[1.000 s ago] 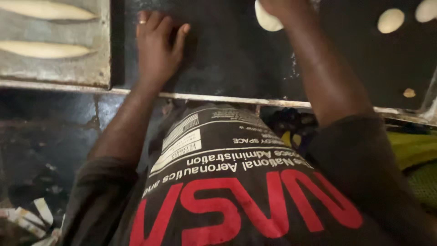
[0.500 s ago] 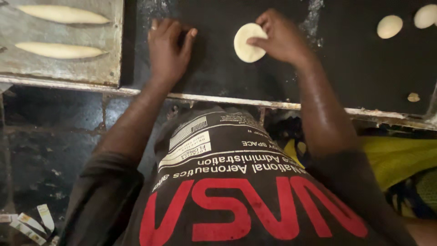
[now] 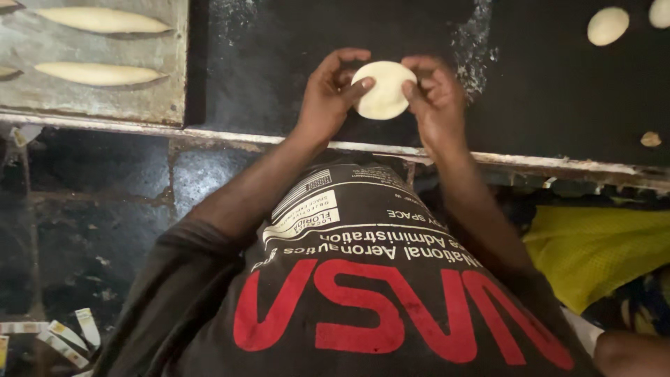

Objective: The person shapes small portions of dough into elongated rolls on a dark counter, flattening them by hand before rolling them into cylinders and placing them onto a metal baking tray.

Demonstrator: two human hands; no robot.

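The left hand (image 3: 328, 98) and the right hand (image 3: 436, 101) meet at upper centre of the frame, both closed around a flat round disc of pale dough (image 3: 382, 89). The left thumb lies across the disc's left edge, with the curled fingers wrapping behind it; the right fingers (image 3: 419, 94) press against its right edge. The disc is pinched between the two hands, over the dark work surface (image 3: 279, 63); whether it is lifted clear of the surface or touches it cannot be told. A patch of white flour dust (image 3: 476, 52) lies on the surface just right of the right hand. At the upper right of the frame, well apart from the hands, sit two rounded dough balls (image 3: 607, 26), one cut off by the frame edge, and a small dough scrap (image 3: 650, 139) lies lower at the right edge. At the upper left, a worn metal baking tray (image 3: 139, 105) holds elongated dough loaves (image 3: 101, 21), one above another. The surface's light front edge (image 3: 558, 166) runs across the frame below the hands. A yellow cloth (image 3: 593, 251) shows at the lower right, beside the person's dark printed shirt (image 3: 363, 293).
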